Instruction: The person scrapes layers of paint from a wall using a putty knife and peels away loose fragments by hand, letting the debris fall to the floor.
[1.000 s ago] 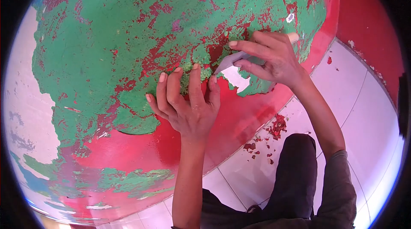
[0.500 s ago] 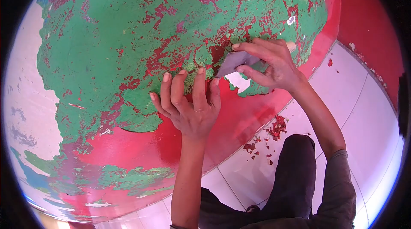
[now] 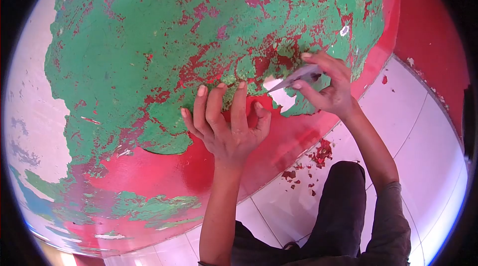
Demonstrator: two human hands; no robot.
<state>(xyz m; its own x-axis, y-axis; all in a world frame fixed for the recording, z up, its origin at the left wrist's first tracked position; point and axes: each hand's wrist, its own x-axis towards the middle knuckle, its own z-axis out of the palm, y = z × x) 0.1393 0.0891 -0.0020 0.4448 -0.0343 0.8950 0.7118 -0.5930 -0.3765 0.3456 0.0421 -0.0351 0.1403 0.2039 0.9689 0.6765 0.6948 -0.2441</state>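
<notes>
A large wall with peeling green paint [image 3: 119,82] over red fills most of the head view. My left hand [image 3: 226,126] lies against it with fingers spread, fingertips on the lower edge of the green. To its right, my right hand [image 3: 331,84] is closed around a paint scraper [image 3: 298,78] with a flat grey blade, pinched between thumb and fingers. The blade is held tilted over a bare white patch [image 3: 281,96] in the paint. Its handle is hidden by the hand.
Red and brown paint flakes [image 3: 321,154] lie on the pale tiled floor [image 3: 398,111] along the wall's foot. My dark-trousered knee [image 3: 343,191] is bent just below. A red wall [image 3: 428,32] stands at the right.
My right hand and the scraper have shifted right, and the blade has turned edge-on. My left hand has moved slightly right, its thumb farther from the fingers. More of the white patch shows.
</notes>
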